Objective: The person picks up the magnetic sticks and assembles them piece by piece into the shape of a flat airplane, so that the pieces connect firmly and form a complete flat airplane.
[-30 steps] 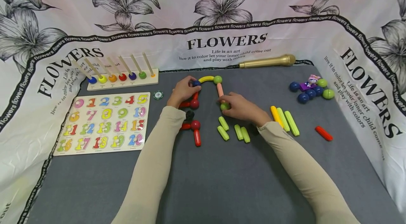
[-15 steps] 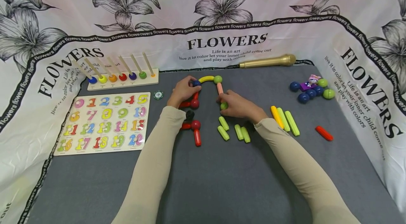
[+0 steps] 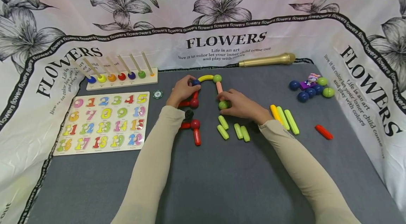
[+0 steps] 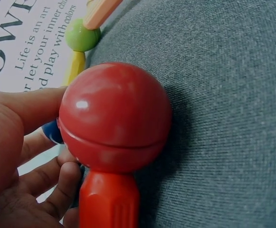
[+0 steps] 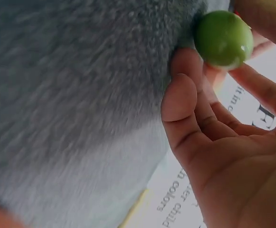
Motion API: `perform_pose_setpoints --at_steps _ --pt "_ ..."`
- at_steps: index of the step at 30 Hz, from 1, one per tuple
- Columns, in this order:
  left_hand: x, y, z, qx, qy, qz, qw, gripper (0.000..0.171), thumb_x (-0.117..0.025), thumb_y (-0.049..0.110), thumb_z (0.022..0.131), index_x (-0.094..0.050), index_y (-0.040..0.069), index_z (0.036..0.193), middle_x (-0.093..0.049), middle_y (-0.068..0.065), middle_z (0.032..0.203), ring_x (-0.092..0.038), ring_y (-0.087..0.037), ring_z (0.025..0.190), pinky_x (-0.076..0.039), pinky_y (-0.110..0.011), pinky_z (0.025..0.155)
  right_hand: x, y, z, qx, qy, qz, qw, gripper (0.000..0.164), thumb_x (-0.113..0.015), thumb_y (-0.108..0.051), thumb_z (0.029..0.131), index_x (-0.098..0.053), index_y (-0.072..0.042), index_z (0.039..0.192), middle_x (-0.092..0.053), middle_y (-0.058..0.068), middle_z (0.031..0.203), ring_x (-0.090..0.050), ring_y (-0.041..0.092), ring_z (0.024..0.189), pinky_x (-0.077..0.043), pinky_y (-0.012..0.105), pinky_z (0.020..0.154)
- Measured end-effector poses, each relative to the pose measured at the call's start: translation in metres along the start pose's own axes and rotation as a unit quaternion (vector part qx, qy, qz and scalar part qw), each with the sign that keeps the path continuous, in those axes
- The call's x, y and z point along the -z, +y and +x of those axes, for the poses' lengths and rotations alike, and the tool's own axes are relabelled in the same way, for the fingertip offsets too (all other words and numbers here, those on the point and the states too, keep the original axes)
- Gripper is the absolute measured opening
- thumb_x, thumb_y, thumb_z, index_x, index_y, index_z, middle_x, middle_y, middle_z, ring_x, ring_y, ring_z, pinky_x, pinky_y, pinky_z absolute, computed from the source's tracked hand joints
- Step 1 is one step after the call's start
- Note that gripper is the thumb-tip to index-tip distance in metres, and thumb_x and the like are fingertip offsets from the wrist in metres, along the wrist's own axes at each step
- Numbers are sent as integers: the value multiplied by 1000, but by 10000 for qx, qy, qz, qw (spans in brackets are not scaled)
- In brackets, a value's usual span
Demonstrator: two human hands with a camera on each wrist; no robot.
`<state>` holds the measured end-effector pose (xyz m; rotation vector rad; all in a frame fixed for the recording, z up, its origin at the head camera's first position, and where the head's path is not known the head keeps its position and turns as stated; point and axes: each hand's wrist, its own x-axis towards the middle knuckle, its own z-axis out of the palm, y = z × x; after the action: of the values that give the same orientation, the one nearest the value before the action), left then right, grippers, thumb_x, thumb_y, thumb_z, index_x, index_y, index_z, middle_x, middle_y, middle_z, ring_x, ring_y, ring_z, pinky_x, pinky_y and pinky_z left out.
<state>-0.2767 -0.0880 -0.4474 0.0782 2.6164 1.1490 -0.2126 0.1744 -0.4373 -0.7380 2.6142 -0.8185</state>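
My left hand [image 3: 180,91] grips a blue ball [image 3: 196,82] at the left of a joined frame of sticks and balls on the table. A yellow curved stick [image 3: 206,77] runs from it to a green ball [image 3: 217,78]. From there a peach stick [image 3: 219,87] leads down to a second green ball [image 3: 223,104], which my right hand [image 3: 241,107] holds between thumb and fingers. Its joint with the stick is partly hidden by the fingers. Below the blue ball, a red stick [image 3: 195,94] meets a red ball [image 4: 116,116], large in the left wrist view.
Several short green sticks [image 3: 223,132] lie just below my right hand. Nearby are a lower red ball [image 3: 195,124], longer sticks [image 3: 291,121], a red stick [image 3: 324,132] and blue balls [image 3: 302,97]. At left stand a number board [image 3: 103,123] and a peg rack [image 3: 123,83].
My right hand's fingers shift slightly around the lower green ball, and more of the ball shows now. The left hand stays on the blue ball. The head view has tilted a little.
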Motion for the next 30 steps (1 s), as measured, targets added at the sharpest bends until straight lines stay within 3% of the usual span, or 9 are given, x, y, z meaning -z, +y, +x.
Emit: perform_pose_setpoints --at_steps 4,9,12,16,21,24,30 --pt "3 -3 -4 7 32 3 10000 53 -66 37 106 -54 9 150 -57 -11 113 -53 -29 102 -31 -56 108 4 -3 -13 53 254 72 9996 49 -82 -17 97 -63 -2 139 -61 18 123 -60 28 94 -52 47 85" --pt "8 -11 -8 35 -21 -390 9992 64 -65 35 108 -42 6 160 -58 -16 134 -55 -32 118 -40 -50 112 1 -11 -24 203 302 43 9993 16 -79 -15 99 -72 -3 104 -66 8 93 -60 22 77 -53 42 72" --pt "11 -17 -14 -78 -115 -755 9971 64 -64 31 109 -38 2 160 -56 -18 142 -54 -32 128 -43 -46 112 -7 -16 -26 218 29 -4 9998 14 -77 -18 100 -74 -7 92 -65 0 78 -58 16 63 -51 37 62" --pt "18 -18 -27 -238 -376 -935 9946 63 -63 29 109 -38 0 159 -54 -19 151 -51 -33 138 -39 -46 117 -18 -22 -27 87 -165 -271 9995 18 -78 -23 100 -75 -9 88 -63 -3 72 -54 13 58 -47 32 58" --pt "25 -22 -44 -433 -672 -368 9961 57 -62 31 108 -47 0 154 -57 -20 149 -53 -35 137 -41 -48 115 -24 -27 -26 -83 -203 -466 9987 20 -78 -23 99 -73 -9 87 -59 -2 69 -53 13 57 -45 32 55" --pt "27 -26 -53 -654 -832 110 9943 52 -63 31 108 -54 0 149 -57 -21 147 -54 -36 134 -42 -49 114 -21 -29 -26 50 -170 -373 9991 15 -77 -19 100 -75 -7 91 -62 -2 72 -55 13 58 -48 33 58" --pt "26 -26 -62 -1170 -1248 388 9845 42 -67 24 105 -62 -4 137 -40 -23 164 -36 -39 152 -31 -49 123 -5 -37 -21 273 143 83 9995 9 -74 -13 103 -73 -4 101 -67 1 83 -57 16 66 -50 35 63"
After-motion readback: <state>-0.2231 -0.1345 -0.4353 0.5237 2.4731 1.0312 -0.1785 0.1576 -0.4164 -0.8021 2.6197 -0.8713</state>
